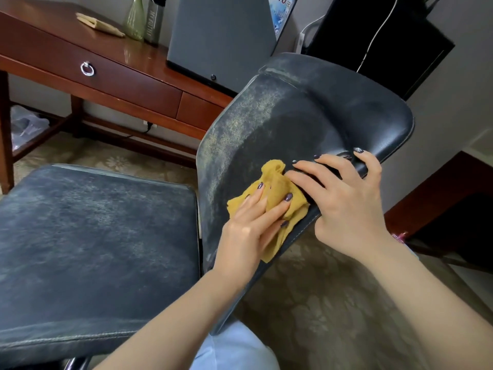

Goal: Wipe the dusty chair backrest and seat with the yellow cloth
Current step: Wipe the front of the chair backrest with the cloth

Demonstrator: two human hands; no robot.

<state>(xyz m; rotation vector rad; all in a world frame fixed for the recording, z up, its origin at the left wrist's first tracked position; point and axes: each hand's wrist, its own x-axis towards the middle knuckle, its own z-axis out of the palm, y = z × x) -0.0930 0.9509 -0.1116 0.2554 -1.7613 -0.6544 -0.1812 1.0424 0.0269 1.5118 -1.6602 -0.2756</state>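
The black leather chair backrest (288, 113) tilts across the middle of the view, with pale dust along its left side and a darker patch in its centre. My left hand (250, 225) presses the crumpled yellow cloth (277, 193) against the backrest's lower right part. My right hand (344, 198) grips the backrest's right edge, fingers curled over the front. The dusty black seat (93, 249) lies at the lower left.
A red-brown wooden desk (128, 84) with a ring-pull drawer stands behind, bearing a folded cloth (100, 24), a green bottle (136, 18) and a grey panel (221, 36). Patterned carpet (333, 303) covers the floor. Dark furniture (453, 209) sits at right.
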